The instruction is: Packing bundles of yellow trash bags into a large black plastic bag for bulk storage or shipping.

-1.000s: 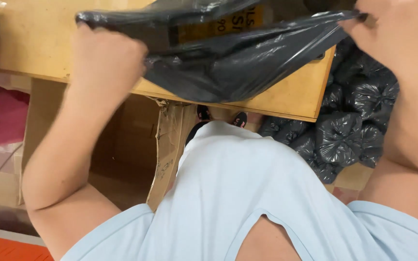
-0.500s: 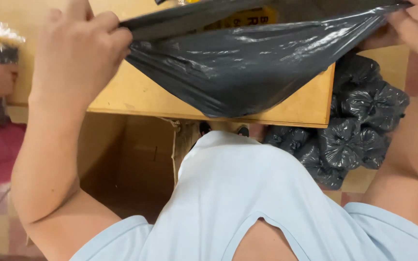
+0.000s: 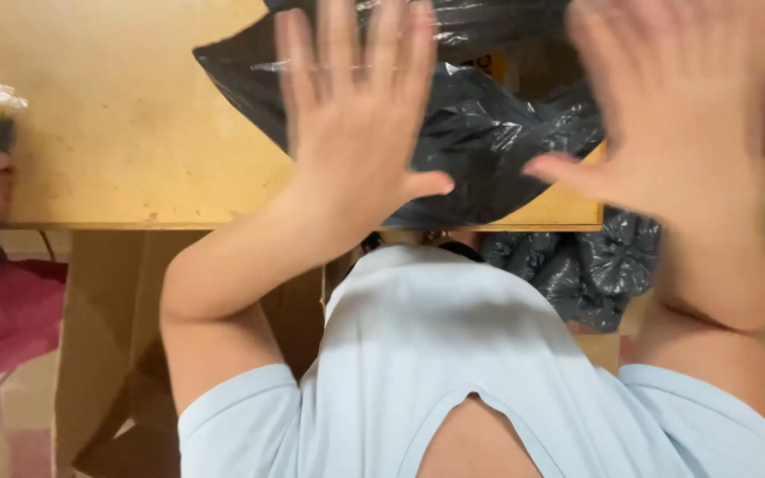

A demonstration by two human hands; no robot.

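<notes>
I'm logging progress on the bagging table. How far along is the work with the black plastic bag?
Looks done: the black bag lies on the wooden table, and tied bags sit piled below its edge. In hand: the left hand presses flat on the bag, fingers spread; the right hand, blurred, is spread open over it. Left: the bag is rumpled and not tied like those below.
</notes>
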